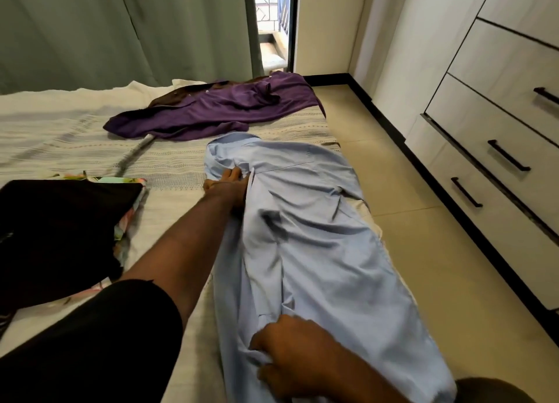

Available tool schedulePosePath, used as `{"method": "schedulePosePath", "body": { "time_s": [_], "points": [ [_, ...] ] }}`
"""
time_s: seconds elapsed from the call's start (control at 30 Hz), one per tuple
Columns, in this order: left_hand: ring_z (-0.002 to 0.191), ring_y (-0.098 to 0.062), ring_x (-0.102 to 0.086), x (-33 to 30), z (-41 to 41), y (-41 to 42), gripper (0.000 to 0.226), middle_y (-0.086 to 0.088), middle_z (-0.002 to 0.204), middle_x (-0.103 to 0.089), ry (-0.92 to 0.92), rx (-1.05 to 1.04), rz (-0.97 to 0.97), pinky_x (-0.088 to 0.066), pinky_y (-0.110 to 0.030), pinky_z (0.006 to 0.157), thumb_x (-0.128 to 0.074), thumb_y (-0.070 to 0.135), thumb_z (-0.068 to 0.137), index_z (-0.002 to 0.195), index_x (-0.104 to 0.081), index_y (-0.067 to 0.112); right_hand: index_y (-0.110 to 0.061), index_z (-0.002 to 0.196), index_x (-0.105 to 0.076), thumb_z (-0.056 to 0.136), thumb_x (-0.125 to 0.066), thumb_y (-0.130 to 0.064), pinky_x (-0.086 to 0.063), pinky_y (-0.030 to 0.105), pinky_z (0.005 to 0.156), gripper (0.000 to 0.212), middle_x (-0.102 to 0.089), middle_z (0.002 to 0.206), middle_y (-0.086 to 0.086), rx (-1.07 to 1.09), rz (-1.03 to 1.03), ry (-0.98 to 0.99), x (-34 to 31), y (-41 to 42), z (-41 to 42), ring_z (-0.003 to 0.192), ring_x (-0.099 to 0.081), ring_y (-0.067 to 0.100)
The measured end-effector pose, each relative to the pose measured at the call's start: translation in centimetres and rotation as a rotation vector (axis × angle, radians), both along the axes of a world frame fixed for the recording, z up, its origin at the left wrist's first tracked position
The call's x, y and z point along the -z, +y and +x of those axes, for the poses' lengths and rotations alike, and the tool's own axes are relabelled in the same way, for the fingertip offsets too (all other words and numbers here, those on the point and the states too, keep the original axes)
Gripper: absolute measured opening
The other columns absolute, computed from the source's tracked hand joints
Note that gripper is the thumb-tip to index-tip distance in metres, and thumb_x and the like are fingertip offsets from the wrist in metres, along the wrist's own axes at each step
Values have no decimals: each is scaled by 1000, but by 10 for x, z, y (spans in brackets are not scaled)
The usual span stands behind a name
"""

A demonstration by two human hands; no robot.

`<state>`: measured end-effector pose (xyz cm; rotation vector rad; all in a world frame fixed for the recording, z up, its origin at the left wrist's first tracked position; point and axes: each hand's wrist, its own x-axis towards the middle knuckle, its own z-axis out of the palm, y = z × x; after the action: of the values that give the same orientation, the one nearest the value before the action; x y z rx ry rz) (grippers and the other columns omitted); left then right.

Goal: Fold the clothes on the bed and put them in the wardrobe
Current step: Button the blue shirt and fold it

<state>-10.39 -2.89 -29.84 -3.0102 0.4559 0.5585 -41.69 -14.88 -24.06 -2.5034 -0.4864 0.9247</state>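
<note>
A home bedroom, judging by a bed with a cream striped woven cover point(75, 130), long grey-green fabric curtains point(121, 30) behind, a built-in pale wood-grain wardrobe with black bar handles point(496, 124) alongside, beige tiled floor point(393, 191) between, clothes lying about.

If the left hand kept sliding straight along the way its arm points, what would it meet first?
The left hand already grips the light blue shirt near the collar. Straight on, it would cross the shirt's collar area first; beyond that probably the purple garment, though depth is unclear.
</note>
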Motion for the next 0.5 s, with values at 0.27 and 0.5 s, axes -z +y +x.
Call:
{"method": "schedulePosePath", "body": {
  "time_s": [0.27,0.5],
  "points": [
    [149,-28,-14,-4,-8,4,82,-3,160,-17,-88,25,-66,-23,-71,106,-59,49,89,156,-14,39,-32,130,-63,89,-68,-28,-33,37,111,42,-66,125,-2,77,41,-69,-1,-3,-9,118,-56,23],
    [116,-37,-55,-10,-81,22,34,-16,120,-64,-440,-167,-414,-45,-45,94,-67,27,89,119,-64,12,-25,102,-77,89,-69,-26,-48,7,71,15,-74,95,-9,590,308,-326,5,15,-42,80,-66,5]
  ]
}}
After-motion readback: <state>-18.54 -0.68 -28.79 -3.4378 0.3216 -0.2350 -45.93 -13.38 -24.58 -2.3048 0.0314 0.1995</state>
